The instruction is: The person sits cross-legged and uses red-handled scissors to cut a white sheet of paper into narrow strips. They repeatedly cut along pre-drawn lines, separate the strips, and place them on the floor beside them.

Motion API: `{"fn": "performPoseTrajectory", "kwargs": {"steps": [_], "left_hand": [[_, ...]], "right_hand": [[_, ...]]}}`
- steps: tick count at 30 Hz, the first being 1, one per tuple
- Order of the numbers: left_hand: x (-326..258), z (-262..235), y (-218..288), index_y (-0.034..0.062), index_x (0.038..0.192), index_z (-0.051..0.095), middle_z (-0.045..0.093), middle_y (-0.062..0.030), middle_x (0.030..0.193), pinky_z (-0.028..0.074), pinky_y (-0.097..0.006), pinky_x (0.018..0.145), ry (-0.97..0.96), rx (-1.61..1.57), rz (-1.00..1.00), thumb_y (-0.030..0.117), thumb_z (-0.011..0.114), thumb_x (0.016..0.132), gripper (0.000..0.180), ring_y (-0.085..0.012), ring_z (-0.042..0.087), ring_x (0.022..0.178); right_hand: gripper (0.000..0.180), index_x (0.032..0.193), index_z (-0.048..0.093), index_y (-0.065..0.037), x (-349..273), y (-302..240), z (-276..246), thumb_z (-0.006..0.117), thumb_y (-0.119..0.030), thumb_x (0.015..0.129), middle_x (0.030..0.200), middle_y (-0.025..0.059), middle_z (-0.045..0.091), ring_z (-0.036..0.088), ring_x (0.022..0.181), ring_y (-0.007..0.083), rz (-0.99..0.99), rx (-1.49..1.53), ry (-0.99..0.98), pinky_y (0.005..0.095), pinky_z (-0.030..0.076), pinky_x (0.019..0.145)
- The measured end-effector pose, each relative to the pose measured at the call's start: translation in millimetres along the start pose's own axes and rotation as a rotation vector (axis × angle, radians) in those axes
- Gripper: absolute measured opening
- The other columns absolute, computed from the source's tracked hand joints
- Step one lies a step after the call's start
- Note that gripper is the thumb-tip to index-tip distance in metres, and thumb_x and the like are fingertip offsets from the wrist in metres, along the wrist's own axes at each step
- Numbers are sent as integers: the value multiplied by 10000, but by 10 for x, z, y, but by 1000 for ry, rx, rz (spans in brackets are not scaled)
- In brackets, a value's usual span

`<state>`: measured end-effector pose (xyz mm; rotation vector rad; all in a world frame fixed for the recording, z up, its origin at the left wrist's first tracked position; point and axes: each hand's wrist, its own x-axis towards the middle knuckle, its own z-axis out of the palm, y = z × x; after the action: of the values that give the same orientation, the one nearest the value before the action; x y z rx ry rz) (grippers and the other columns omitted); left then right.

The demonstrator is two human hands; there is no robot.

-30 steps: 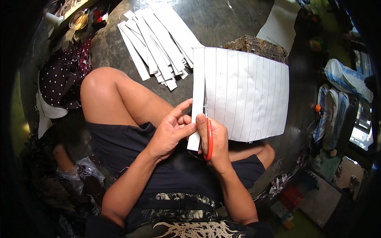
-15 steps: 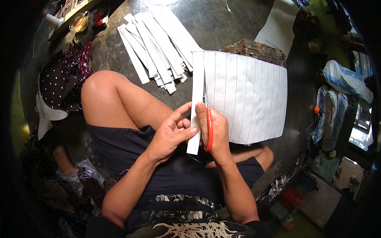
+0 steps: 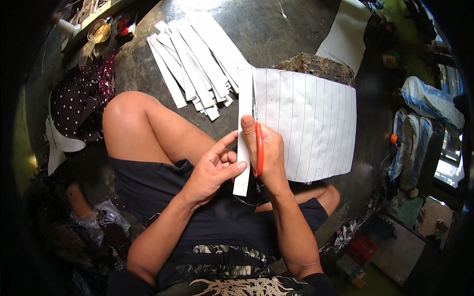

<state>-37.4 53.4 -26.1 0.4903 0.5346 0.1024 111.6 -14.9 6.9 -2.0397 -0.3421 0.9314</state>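
Note:
My right hand (image 3: 269,153) is closed round red-handled scissors (image 3: 259,150), whose blades point away from me into a white lined sheet (image 3: 306,123). Parallel dark lines run lengthwise down the sheet. Left of the blades, a white strip (image 3: 242,185) is cut free at its near end and still joined to the sheet at the far end. That strip is pinched between the thumb and fingers of my left hand (image 3: 217,167), near its lower part. The lower scissor loop is partly hidden by my right hand.
Many loose white strips (image 3: 197,64) lie in a pile on the dark floor beyond my knee. A rough wooden block (image 3: 316,66) stands behind the sheet, with another pale sheet (image 3: 345,34) farther back. Polka-dot cloth (image 3: 74,103) lies at left, wrapped plastic bundles (image 3: 432,101) at right.
My right hand and the scissors have moved slightly farther up along the cut. The sheet and strip have shifted a little toward me; my left hand keeps its pinch.

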Motion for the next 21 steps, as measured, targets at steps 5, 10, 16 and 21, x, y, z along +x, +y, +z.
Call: {"fn": "performPoseTrajectory", "kwargs": {"steps": [5,10,16,21], "left_hand": [[-25,37,26,8,1688,243,668,-36,1043,556,-248,815,9,-13,1,60,732,1017,832,-79,650,906],[-34,145,250,37,1703,227,680,-37,1059,544,-245,826,53,36,87,60,700,1035,818,-79,644,930],[333,76,723,8,1700,214,638,-1,922,458,-194,694,144,185,376,44,724,1005,863,-50,566,791],[906,-109,890,-29,1682,218,614,-13,850,510,-246,627,284,213,463,89,743,1010,861,-69,570,714]], "right_hand": [[715,665,524,-48,11,11,19,643,-654,1024,583,-21,471,414,582,73,-35,18,11,313,364,493],[682,717,565,-61,-91,-11,-69,608,-660,1039,594,-34,461,447,507,68,104,171,-54,276,384,451],[662,756,562,-70,-368,130,-232,601,-670,1034,546,-20,475,484,443,72,162,155,-94,249,401,430],[657,753,554,-71,-566,341,-334,605,-662,1036,563,-16,482,484,456,77,158,193,-124,254,410,430]]}}
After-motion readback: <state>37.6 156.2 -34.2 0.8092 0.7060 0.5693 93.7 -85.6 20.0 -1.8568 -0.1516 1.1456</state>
